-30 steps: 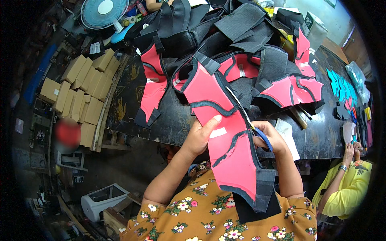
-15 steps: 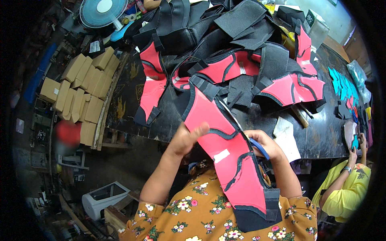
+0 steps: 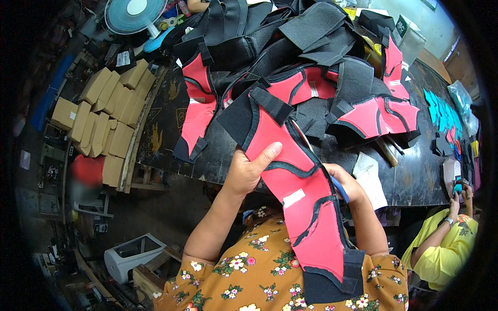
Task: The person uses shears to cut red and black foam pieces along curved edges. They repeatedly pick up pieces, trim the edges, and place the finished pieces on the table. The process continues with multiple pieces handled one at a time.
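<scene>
My left hand (image 3: 251, 168) grips the left edge of a long pink padded fabric piece (image 3: 301, 194) with black trim, thumb on top. The piece slants from above the table edge down to my lap, with black tabs at both ends. At its right edge my right hand (image 3: 347, 184) is closed around blue-handled scissors (image 3: 340, 190), mostly hidden behind the piece. A thin pale strip, apparently their blade, shows along the upper right edge. A small white label (image 3: 294, 198) sits mid-piece.
Black and pink pieces (image 3: 197, 103) are heaped on the dark table (image 3: 415, 176). White paper (image 3: 369, 176) lies right. Brown boxes (image 3: 101, 109) stand left, a fan (image 3: 136, 13) behind them. A co-worker in yellow (image 3: 446, 249) handles something small at right. A grey plastic stool (image 3: 129, 256) stands lower left.
The held piece has shifted slightly right, and its upper black flap has swung out to the left. My left hand has moved a little up and right, its thumb still on the piece.
</scene>
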Action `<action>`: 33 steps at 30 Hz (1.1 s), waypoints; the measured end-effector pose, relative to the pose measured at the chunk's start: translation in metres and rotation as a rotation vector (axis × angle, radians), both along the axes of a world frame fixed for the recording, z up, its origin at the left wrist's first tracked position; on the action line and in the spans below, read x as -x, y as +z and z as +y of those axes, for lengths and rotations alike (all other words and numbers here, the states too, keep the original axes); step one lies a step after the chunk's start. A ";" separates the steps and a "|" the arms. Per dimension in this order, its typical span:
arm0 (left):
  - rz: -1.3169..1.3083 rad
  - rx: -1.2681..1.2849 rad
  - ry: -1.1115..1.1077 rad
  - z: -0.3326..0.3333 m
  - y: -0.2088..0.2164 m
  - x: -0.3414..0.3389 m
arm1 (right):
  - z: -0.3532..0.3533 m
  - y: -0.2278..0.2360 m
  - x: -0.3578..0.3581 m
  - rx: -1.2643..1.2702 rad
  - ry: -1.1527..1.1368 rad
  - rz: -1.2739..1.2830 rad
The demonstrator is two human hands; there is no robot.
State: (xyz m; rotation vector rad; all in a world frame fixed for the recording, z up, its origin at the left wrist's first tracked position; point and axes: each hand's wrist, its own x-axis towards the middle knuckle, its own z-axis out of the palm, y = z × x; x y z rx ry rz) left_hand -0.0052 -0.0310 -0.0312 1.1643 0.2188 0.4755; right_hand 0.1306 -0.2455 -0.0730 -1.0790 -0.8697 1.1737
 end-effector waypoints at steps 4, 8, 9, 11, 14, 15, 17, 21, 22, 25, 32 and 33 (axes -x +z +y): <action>-0.006 0.077 0.010 -0.003 -0.002 -0.002 | 0.000 0.005 0.007 0.048 -0.071 0.030; -0.020 0.142 0.001 -0.005 -0.003 -0.004 | 0.000 0.006 0.012 0.044 -0.108 -0.040; -0.030 0.155 0.002 -0.005 -0.003 -0.004 | 0.000 0.005 0.013 0.057 -0.115 -0.054; -0.043 0.171 0.000 -0.007 -0.003 -0.006 | -0.002 0.003 0.016 0.113 -0.155 -0.052; -0.060 0.206 0.013 -0.009 -0.004 -0.007 | -0.002 0.001 0.022 0.077 -0.177 -0.010; -0.065 0.219 0.017 -0.010 -0.004 -0.008 | -0.002 0.001 0.023 0.049 -0.180 -0.009; -0.042 0.250 -0.004 -0.011 -0.004 -0.007 | -0.001 0.001 0.026 0.077 -0.175 0.114; -0.055 0.290 -0.031 -0.012 -0.003 -0.007 | 0.002 0.005 0.028 0.141 -0.178 0.205; -0.061 0.294 -0.030 -0.012 -0.003 -0.007 | 0.003 0.005 0.028 0.170 -0.194 0.180; -0.077 0.321 -0.042 -0.012 -0.004 -0.007 | 0.006 0.004 0.028 0.212 -0.219 0.125; -0.072 0.334 -0.035 -0.007 -0.009 -0.008 | 0.012 -0.005 0.033 0.141 -0.325 0.145; -0.078 0.334 -0.036 -0.004 -0.008 -0.009 | 0.014 -0.005 0.035 0.166 -0.373 0.217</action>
